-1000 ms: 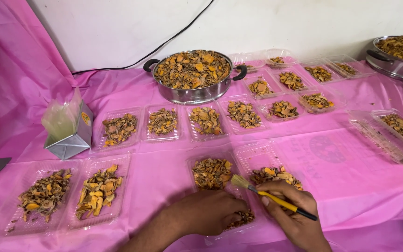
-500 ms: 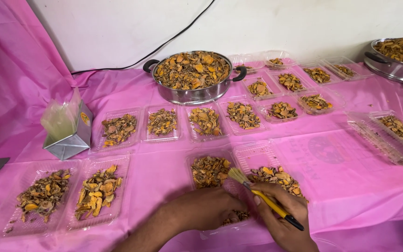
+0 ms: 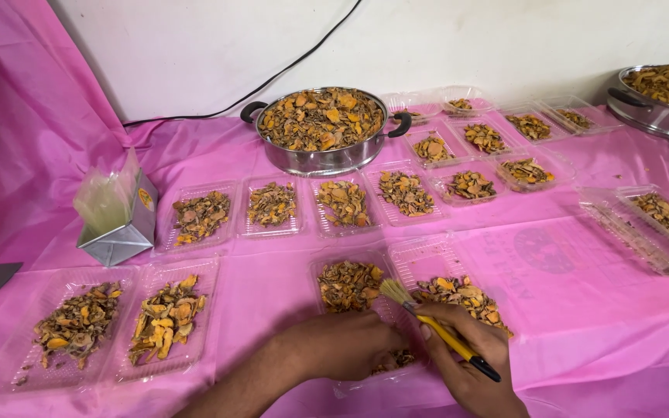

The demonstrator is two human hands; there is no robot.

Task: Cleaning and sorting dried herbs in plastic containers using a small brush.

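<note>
Seen from the head camera, a person is working over a table draped in a pink cloth (image 3: 272, 286), both hands meeting at the near edge. Compared with the frame half a second ago, the brush (image 3: 435, 329) is lying at much the same slant, its pale bristles pointing far and left, while the right hand (image 3: 470, 364) is sitting slightly lower on the handle; the left hand (image 3: 346, 344) is showing almost no shift.

The right hand is gripping the brush, fingers wrapped around the yellow handle, the black end sticking out to the near right. The bristle tip is hovering at the near edge of a clear plastic tray (image 3: 350, 282) filled with dried orange-brown chips, between that tray and the filled tray (image 3: 466, 298) just to its right. The left hand is lying palm down, fingers curled loosely over a third clear tray (image 3: 392, 364) near the table edge, covering most of it; whether it is gripping anything cannot be told. The two hands are almost touching, with the brush handle passing just right of the left fingertips.

Farther back, a steel pan (image 3: 323, 128) heaped with the same chips is standing in the middle, with a row of filled trays (image 3: 272, 205) in front of it. A small silver box (image 3: 118, 220) is standing at left.
</note>
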